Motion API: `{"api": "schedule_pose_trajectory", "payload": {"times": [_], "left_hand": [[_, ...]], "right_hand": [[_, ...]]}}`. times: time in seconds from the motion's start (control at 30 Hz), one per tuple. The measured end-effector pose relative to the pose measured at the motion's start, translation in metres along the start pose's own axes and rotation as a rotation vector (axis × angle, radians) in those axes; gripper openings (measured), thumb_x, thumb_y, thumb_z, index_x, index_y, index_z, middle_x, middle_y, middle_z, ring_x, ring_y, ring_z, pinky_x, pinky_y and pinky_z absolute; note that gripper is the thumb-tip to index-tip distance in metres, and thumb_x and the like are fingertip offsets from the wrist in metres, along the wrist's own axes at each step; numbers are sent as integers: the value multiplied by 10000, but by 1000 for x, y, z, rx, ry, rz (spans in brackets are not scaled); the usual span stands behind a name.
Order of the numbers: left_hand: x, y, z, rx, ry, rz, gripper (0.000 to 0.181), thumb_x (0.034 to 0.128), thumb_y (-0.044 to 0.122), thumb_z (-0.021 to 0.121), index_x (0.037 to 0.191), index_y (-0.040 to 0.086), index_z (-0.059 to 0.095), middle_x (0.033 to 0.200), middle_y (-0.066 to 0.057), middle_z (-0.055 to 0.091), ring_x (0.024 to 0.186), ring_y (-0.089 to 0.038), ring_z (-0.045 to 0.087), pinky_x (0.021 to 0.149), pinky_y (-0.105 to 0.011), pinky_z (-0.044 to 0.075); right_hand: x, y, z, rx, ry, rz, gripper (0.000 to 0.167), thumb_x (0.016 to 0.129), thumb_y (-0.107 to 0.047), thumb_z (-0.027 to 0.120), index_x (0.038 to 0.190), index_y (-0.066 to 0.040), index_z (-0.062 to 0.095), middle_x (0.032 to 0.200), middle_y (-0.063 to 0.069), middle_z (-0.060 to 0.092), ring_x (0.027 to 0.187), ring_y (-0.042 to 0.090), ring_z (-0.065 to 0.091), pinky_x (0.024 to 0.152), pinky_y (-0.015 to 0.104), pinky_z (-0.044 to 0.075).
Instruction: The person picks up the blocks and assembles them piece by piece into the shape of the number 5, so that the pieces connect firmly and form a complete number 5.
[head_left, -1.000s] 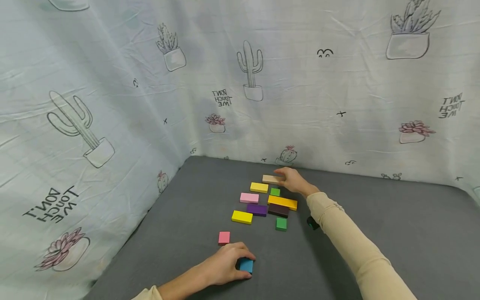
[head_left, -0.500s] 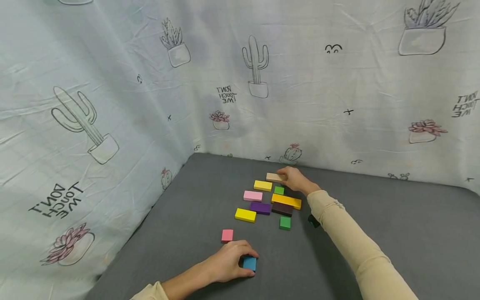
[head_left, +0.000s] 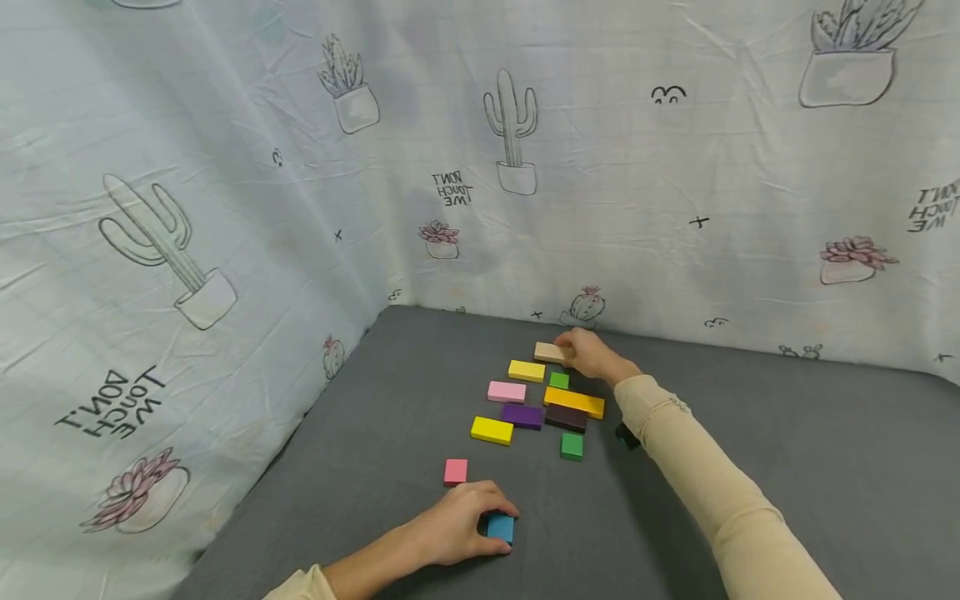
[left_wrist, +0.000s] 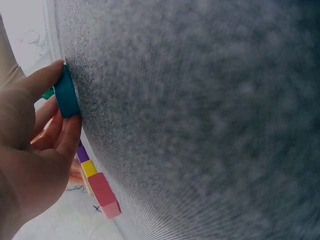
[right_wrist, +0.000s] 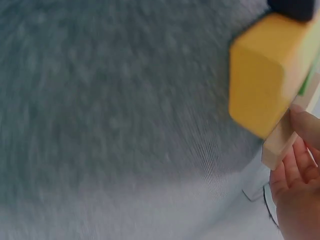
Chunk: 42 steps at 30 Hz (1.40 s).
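Near the front of the grey table, my left hand (head_left: 461, 527) pinches a small blue block (head_left: 500, 528) between thumb and fingers. The left wrist view shows the same blue block (left_wrist: 67, 95) resting against the grey surface. Farther back, my right hand (head_left: 594, 357) grips the right end of a beige wooden block (head_left: 547, 352). In the right wrist view, thumb and fingers lie on either side of that beige block (right_wrist: 278, 144). A pinkish-red block (head_left: 455, 472) lies just beyond the left hand. The fingers hide part of each held block.
Near the right hand lie yellow (head_left: 527, 371), light green (head_left: 558, 381), orange (head_left: 573, 403), pink (head_left: 507, 392), purple (head_left: 522, 417) and dark brown (head_left: 566, 417) blocks. Closer lie another yellow block (head_left: 492, 431) and a green block (head_left: 572, 447). A cactus-print curtain (head_left: 600, 183) borders the table (head_left: 787, 467).
The head view has shifted slightly, so everything sits a little farther right in it. Both hands stay at their blocks, with hardly any movement against the table.
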<state>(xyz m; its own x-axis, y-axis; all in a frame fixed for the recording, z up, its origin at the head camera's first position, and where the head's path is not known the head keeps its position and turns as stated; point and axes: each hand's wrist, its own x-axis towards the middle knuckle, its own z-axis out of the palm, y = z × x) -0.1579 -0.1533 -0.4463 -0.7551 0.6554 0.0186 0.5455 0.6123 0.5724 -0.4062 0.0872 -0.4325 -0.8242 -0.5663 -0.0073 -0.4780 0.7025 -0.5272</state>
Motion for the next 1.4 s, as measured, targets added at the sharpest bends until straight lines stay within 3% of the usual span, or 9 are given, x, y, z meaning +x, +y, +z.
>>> {"api": "schedule_pose_trajectory", "payload": {"times": [0.17, 0.43, 0.7, 0.83, 1.13, 1.4], "left_hand": [[1, 0, 0, -14, 10, 10, 311, 822, 246, 771, 1095, 115, 700, 1003, 93, 589, 913, 4, 518, 792, -166, 453], [-1, -2, -2, -36, 5, -41, 296, 831, 263, 762, 1090, 133, 702, 1012, 116, 576, 926, -2, 512, 799, -183, 461], [-4, -3, -3, -32, 20, -31, 297, 826, 250, 766, 1088, 127, 698, 1011, 108, 583, 919, -8, 521, 809, -191, 464], [-6, -4, -2, -29, 27, -25, 297, 826, 248, 766, 1088, 123, 699, 1010, 109, 583, 920, -9, 523, 810, -195, 466], [-4, -3, -1, -50, 19, -25, 296, 828, 247, 764, 1084, 114, 699, 1001, 114, 578, 917, -12, 523, 810, -204, 469], [0, -1, 1, -58, -3, -45, 305, 825, 262, 765, 1089, 125, 699, 1005, 122, 572, 913, -7, 514, 799, -210, 471]], "right_hand": [[-8, 2, -19, -19, 21, -22, 382, 875, 27, 654, 1240, 84, 556, 1195, 241, 547, 1120, 396, 495, 926, 499, 421], [-28, 11, -52, -45, 41, -36, 375, 872, 8, 661, 1223, 98, 565, 1179, 250, 565, 1094, 397, 512, 919, 510, 415], [-51, 17, -69, -131, 52, -83, 322, 831, 7, 707, 1127, 90, 611, 1080, 217, 594, 1003, 371, 544, 878, 510, 432], [-62, 23, -70, -154, 38, -85, 319, 820, 4, 719, 1110, 90, 616, 1073, 219, 603, 992, 373, 546, 863, 507, 434], [-80, 48, -54, -82, -38, -17, 340, 825, 5, 713, 1138, 83, 606, 1081, 214, 600, 1004, 367, 552, 859, 483, 448], [-91, 58, -43, -74, -7, 20, 319, 811, 21, 722, 1110, 71, 623, 1022, 177, 603, 938, 322, 556, 830, 474, 455]]}}
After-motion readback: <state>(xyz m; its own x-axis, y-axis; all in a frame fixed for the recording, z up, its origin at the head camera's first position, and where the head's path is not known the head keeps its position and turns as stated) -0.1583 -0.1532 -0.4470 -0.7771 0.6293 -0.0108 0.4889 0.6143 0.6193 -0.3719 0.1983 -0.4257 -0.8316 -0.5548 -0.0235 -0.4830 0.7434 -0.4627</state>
